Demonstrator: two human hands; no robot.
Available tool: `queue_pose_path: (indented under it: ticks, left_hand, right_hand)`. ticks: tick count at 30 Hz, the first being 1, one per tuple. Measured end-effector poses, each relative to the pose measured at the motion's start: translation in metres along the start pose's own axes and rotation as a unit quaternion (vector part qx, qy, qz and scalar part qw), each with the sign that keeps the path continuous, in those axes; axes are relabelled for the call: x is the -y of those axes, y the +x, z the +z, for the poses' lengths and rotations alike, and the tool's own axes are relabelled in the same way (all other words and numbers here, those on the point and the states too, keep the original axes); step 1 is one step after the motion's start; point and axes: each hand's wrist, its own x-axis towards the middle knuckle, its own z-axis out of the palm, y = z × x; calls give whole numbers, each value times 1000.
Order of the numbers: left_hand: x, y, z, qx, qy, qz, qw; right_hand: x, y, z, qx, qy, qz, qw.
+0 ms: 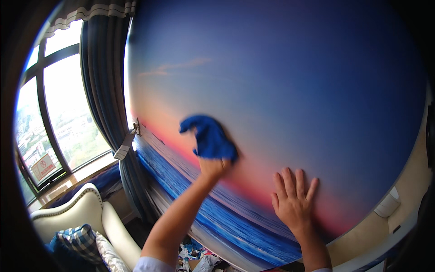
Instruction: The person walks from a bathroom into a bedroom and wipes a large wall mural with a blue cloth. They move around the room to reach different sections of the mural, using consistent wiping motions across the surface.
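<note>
A blue cloth (212, 136) is bunched in my left hand (213, 166), which covers most of the fingers. The cloth lies against a wall mural (272, 102) of a sunset sky over a blue sea, near the pink horizon. Slight blur shows on the cloth's edges. To the right and a little lower, my right hand (294, 200) rests on the same mural with its palm towards the wall. Its fingers are spread and it holds nothing.
Left of the mural hangs a dark striped curtain (102, 78), gathered by a tieback (126, 144), beside a bright window (68, 98). Below stands a cream studded armchair (117, 224) with a checked cushion (76, 238). Assorted litter (200, 256) lies at the mural's foot.
</note>
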Motion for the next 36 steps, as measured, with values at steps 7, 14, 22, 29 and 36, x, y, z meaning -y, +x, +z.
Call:
queue_pose_path:
  ticks: [7,14,22,29,36]
  left_hand:
    - [-20,-10,-23,-6,-69,58,996]
    - [71,139,-31,-133,-88,-7,987]
    - [195,37,-26,-25,32,-133,990]
    - [66,-150,-19,141,-20,-63,988]
    - [127,-18,-16,-136,-153,-135,969]
  right_hand:
    - [55,85,17,-19,-31,-39,999]
    - [69,91,24,8,-40,-18,999]
    - [77,94,35,0,-59,-14,998]
    - [83,95,41,2,-66,-12,998]
    - [74,88,35,16,-95,-17,995]
